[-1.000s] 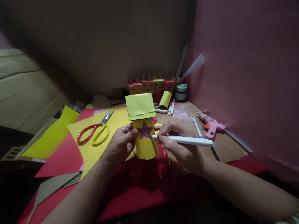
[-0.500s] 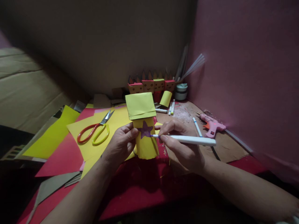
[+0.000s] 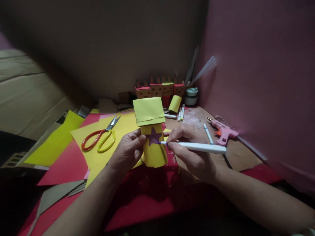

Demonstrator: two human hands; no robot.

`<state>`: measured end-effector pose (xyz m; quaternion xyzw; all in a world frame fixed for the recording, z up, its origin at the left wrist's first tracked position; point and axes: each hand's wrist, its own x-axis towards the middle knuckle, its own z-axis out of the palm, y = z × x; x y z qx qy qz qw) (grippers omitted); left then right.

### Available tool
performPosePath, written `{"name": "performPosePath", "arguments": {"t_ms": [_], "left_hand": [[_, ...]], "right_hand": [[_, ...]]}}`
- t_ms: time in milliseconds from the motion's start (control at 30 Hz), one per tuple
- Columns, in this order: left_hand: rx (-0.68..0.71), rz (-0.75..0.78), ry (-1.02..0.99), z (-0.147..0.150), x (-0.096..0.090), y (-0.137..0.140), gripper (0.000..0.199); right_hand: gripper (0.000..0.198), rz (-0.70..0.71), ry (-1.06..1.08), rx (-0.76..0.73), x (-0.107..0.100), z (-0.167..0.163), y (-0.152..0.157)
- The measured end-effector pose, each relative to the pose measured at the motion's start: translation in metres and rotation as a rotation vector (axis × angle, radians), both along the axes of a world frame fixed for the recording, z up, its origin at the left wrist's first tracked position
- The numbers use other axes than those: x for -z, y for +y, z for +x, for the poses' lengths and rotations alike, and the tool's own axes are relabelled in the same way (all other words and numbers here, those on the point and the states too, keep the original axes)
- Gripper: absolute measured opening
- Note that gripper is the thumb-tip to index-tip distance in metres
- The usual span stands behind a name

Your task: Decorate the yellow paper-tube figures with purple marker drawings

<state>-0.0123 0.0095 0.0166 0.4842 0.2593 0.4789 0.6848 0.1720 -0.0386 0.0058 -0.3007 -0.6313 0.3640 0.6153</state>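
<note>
My left hand [image 3: 130, 146] is closed on the left side of a yellow paper figure [image 3: 154, 156], a tube topped by a flat-sided yellow box head. On the tube's front is a purple star [image 3: 154, 136]. A white marker [image 3: 199, 147] with a purple tip is pinched in my right hand [image 3: 190, 150]. Its tip touches the star's lower right edge. Some fingers of my right hand reach behind the marker beside the tube. The far side of the figure is hidden.
Scissors [image 3: 100, 136] lie on yellow sheets at left. A pink glue gun [image 3: 225, 131] and a blue-banded marker [image 3: 208, 133] rest at right on cardboard. Behind stand several box-headed figures [image 3: 156, 90], a lidded jar [image 3: 191, 96] and glue sticks [image 3: 204, 69].
Hardly anything differs. The marker has shifted very slightly, its tip still against the star, and the figure stays in my left hand.
</note>
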Motion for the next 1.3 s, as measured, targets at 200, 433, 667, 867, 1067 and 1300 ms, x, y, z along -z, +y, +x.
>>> {"name": "performPosePath", "arguments": {"t_ms": [200,433,667,867,1067,1300], "left_hand": [[-0.016,-0.006,0.005,0.0013,-0.0025,-0.001,0.045],[-0.004,-0.011,0.006,0.0008,-0.0035,-0.0027,0.044],[-0.004,-0.019,0.0,0.0014,-0.0033,-0.002,0.049],[-0.023,-0.018,0.001,0.0027,-0.0036,-0.0017,0.044],[-0.045,-0.035,0.006,0.0019,-0.0029,-0.0007,0.052],[-0.012,-0.017,-0.003,0.0011,-0.0027,-0.0015,0.045]], "right_hand": [[0.01,-0.002,-0.029,0.001,-0.0012,0.0016,-0.0004],[0.011,0.004,-0.029,-0.021,-0.0027,0.0006,-0.0007],[0.009,-0.01,0.023,-0.024,0.0019,0.0014,-0.0005],[0.007,-0.006,0.005,-0.01,0.0036,0.0014,-0.0015],[0.008,-0.015,-0.035,0.007,-0.0002,-0.0002,-0.0013],[0.01,0.0,-0.044,0.001,-0.0014,0.0013,-0.0005]]}}
